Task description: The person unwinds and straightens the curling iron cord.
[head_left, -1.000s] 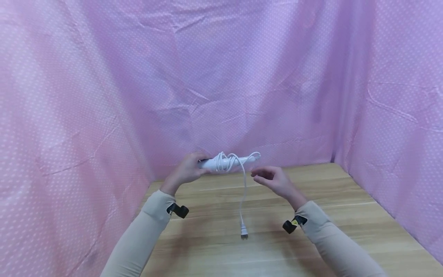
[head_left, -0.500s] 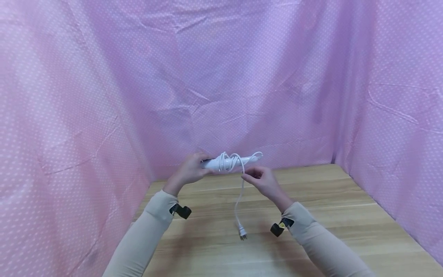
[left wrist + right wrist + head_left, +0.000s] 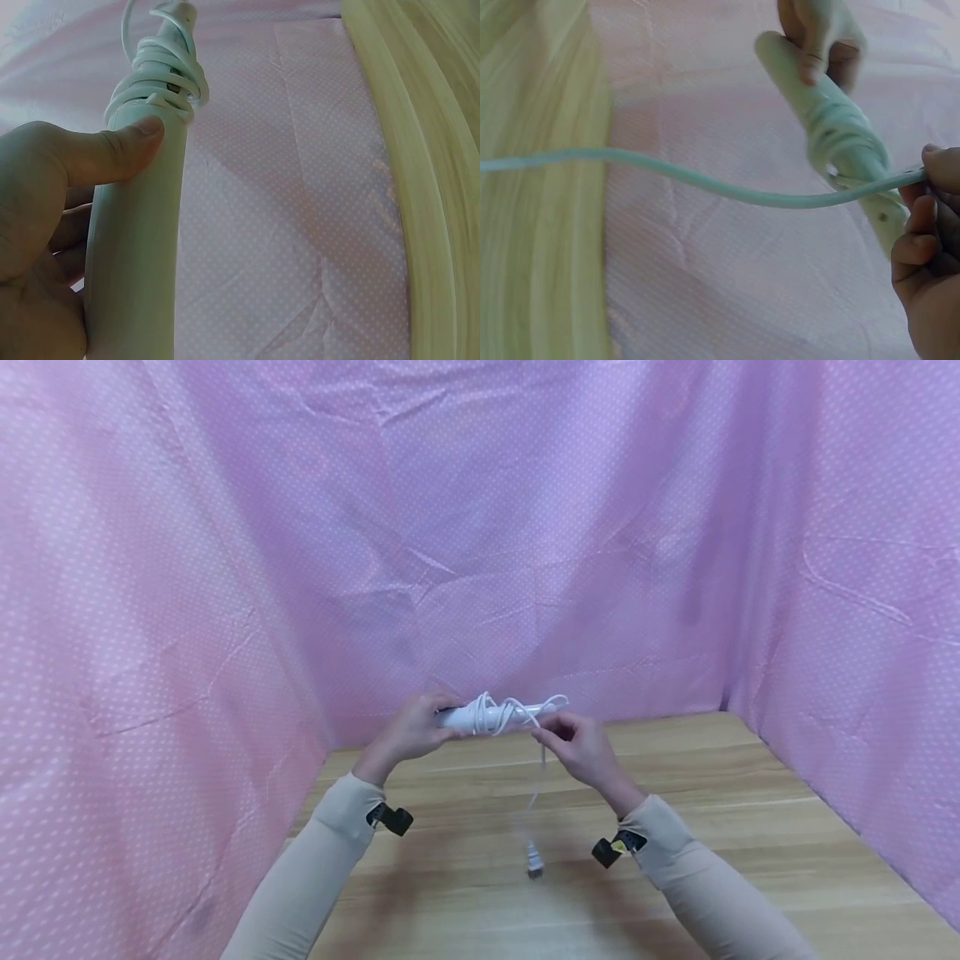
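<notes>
My left hand (image 3: 411, 727) grips a white, rod-shaped corded appliance (image 3: 454, 719) that looks like a hair iron, held up above the table. In the left wrist view the thumb lies along its smooth body (image 3: 139, 247), just below the coils. Its white power cord (image 3: 742, 195) is wound several times around the narrower part. My right hand (image 3: 585, 752) pinches the loose run of cord between thumb and fingers, close to the appliance's thin end. Below, the two-prong plug (image 3: 534, 862) dangles, slightly blurred. The left fingers hide the appliance's far end in the head view.
A light wood table (image 3: 465, 902) lies under both hands. Pink dotted cloth (image 3: 480, 527) hangs behind and on both sides, close beyond the appliance. Each wrist carries a small black camera, one of them the left wrist camera (image 3: 392, 818).
My right hand has moved left to the hanging cord and taken hold of it, then shifted slightly right with it. The plug swings below. My left hand stays nearly still.
</notes>
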The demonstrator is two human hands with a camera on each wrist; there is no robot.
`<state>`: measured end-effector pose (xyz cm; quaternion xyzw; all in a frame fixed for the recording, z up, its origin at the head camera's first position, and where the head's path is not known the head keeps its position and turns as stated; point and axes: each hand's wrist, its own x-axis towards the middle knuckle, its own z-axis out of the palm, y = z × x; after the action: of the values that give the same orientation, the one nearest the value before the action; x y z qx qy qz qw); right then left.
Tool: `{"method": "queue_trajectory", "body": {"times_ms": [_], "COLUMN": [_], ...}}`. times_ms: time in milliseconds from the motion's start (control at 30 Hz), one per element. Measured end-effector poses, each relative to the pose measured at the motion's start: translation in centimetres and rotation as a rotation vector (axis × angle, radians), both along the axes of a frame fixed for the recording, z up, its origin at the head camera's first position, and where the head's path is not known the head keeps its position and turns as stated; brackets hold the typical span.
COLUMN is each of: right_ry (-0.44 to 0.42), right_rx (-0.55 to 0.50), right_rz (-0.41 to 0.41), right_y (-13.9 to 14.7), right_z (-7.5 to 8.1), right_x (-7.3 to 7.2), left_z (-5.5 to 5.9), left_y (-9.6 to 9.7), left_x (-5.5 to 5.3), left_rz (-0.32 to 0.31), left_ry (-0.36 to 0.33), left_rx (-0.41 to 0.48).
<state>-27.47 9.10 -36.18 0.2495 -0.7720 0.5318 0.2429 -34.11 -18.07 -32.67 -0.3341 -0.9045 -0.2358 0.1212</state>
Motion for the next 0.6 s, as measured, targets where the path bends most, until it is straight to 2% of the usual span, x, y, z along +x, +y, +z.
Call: {"method": "queue_trajectory", "body": {"times_ms": [233,400,500,600], "right_ry": [0.056,0.089,0.048,-0.033], "right_rx": [0.082,0.142,0.152,0.188], "right_rz": [-0.1,-0.166,-0.195,-0.214], "right_y": [3.3,5.5,7.1,8.6], "right_z": [-0.6,0.8,1.3,1.0], "right_x": [-2.4,-2.7,-3.3,-4.2], "left_z": [-0.3,-0.5,-0.5,-0.5], "left_y": [-0.2,-0.2,-0.3,-0.7], "left_x": [0.6,1.0,1.1,1.1], "left_rz": [0.0,-0.022,-0.047,-0.083], "left_ry": [0.023,0.05,0.044,0.022], "left_rx": [-0.048,-0.069,-0.053,-0.003]}}
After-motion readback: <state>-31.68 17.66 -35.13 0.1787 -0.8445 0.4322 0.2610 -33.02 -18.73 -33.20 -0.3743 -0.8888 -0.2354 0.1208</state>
